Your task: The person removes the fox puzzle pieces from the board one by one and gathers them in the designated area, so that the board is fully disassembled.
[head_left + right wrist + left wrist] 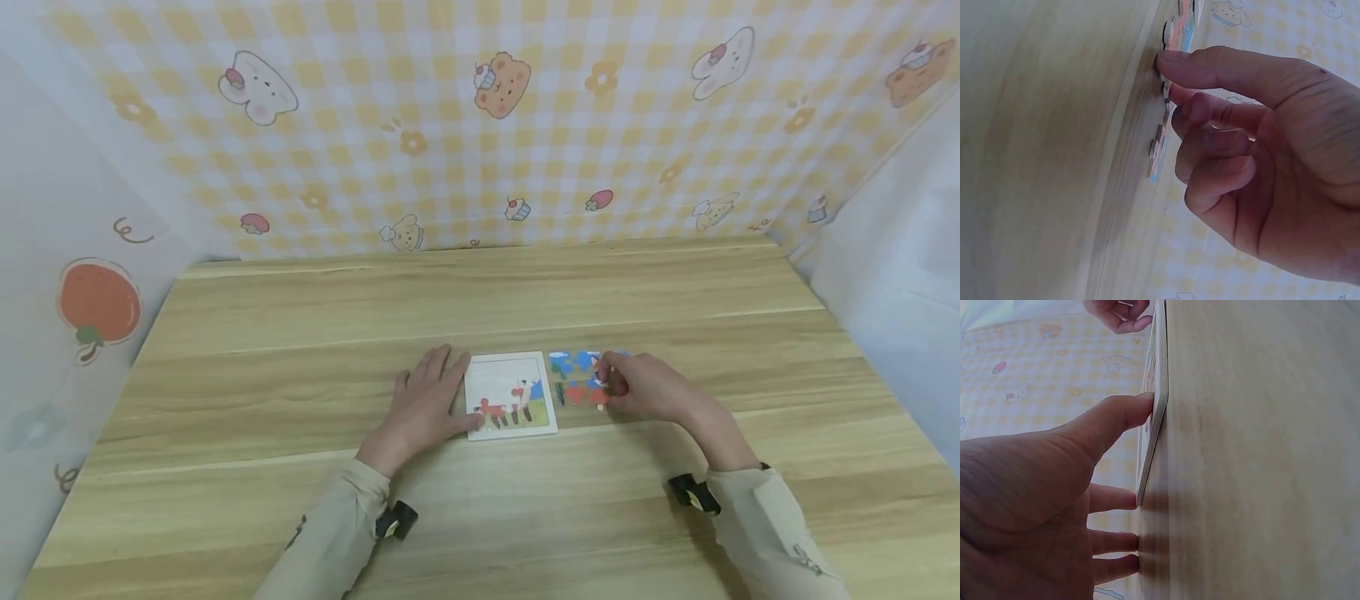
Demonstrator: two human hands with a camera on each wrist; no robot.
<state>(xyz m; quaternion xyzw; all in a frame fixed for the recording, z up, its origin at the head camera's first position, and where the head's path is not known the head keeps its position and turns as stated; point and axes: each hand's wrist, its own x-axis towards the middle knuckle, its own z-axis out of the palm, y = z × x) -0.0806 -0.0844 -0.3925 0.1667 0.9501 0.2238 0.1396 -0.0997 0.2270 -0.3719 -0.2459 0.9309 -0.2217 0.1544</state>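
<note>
A square white puzzle board (pixel 498 371) lies flat on the table, its lower part filled with a picture of red-and-white animals on grass. My left hand (pixel 422 408) rests at the board's left side, fingers spread and straight. Its thumb (pixel 1129 411) lies on the board's near edge, with the index fingertip at the corner. To the right of the board, loose puzzle pieces (pixel 573 363) in blue, red and green lie close together. Over their right end, my right hand (pixel 648 387) pinches a puzzle piece between thumb and index finger, mostly hidden; its other fingers are curled.
The wood-grain table (pixel 487 517) extends around the board on all sides. A yellow checked cloth (pixel 450 167) with cartoon prints hangs behind its far edge, and pale cloths (pixel 67 208) hang at the sides. Black wrist cameras (pixel 396 521) sit at both cuffs.
</note>
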